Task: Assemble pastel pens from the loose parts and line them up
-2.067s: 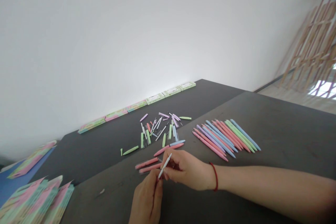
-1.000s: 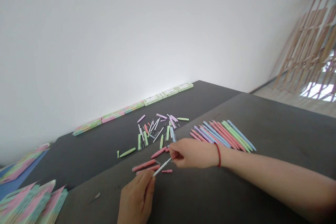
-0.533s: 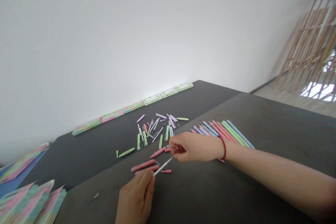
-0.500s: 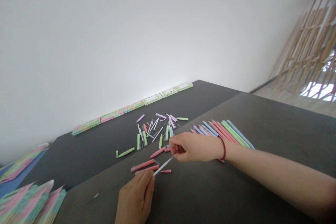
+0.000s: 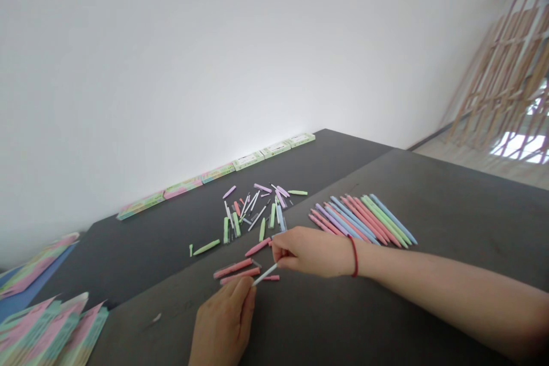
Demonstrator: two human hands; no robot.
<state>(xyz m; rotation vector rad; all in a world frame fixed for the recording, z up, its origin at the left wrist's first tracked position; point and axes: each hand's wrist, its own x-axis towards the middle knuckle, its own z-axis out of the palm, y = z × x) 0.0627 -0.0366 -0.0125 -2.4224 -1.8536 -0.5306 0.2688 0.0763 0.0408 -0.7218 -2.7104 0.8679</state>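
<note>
left hand (image 5: pixel 223 314): clamped on white pen refill (image 5: pixel 265 274) | right hand (image 5: pixel 315 251): fingers together at its far end, contents hidden | keep refill straight

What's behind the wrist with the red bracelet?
A row of colourful pens. Most parts show, but the right hand and wrist cover some pens' near ends.

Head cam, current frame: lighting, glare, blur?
Head view: white wall brightest above pale-green flat boxes; pale floor blown out far right; brown slatted wooden rack soft, stretched; pink-and-teal packets stretched lower left; slim white rod in the left hand fairly sharp.
</note>
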